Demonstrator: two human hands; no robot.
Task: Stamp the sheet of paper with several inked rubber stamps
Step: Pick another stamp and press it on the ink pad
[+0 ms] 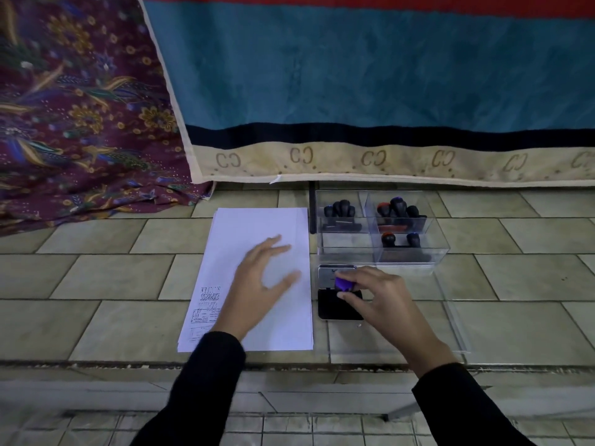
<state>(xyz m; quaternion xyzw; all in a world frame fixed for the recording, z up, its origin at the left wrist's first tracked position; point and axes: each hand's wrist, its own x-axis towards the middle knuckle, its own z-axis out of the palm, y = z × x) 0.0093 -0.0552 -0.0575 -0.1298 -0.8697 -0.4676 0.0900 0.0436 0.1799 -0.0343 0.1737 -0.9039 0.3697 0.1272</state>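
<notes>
A white sheet of paper [257,233] lies on the tiled floor, with printed marks near its lower left corner. My left hand [260,284] hovers over the sheet with fingers spread, holding nothing. Right of the sheet sits an open ink pad [335,309], black pad below and its lid standing behind. My right hand [380,300] grips a purple-topped stamp [344,284] and holds it on or just above the pad. A clear plastic box [383,249] behind the pad holds several black stamps with red and blue tops.
A teal, red and cream cloth [370,91] hangs behind the box, and a purple patterned fabric [80,107] lies at the left. A clear lid [450,323] rests on the tiles at the right. A floor step edge [289,365] runs below the sheet.
</notes>
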